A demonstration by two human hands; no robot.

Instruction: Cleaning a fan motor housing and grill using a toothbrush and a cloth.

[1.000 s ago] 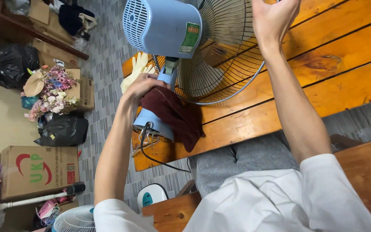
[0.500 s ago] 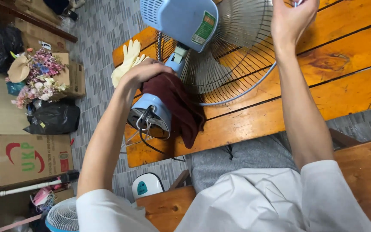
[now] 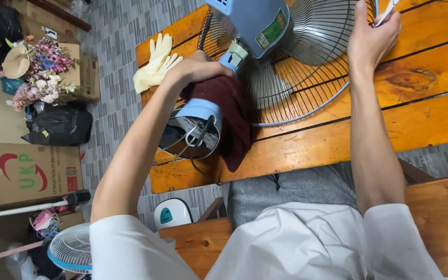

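**Orange wood table carries a tipped fan, grille on, cloth at its neck**

Orange planks make up the table [image 3: 390, 129], which fills the upper right of the head view. Across its left end lies a pale blue fan [image 3: 255, 21], tipped so the base hangs at the near left edge and the wire grille [image 3: 307, 67] spreads toward the far edge. The grille sits mounted on the motor housing; nothing shows as taken apart, so any dismantling looks not yet done, and wiping seems confined to the neck.

A dark red cloth [image 3: 232, 116] drapes over the neck, down to the near edge. The left hand [image 3: 198, 67] closes over the cloth's top, pressing it against the neck. The right hand [image 3: 369, 36] clamps on the grille's far rim, with a thin white piece at the fingertips. The 2 hands are well apart.

A yellow rubber glove [image 3: 156, 65] lies at the far left corner.
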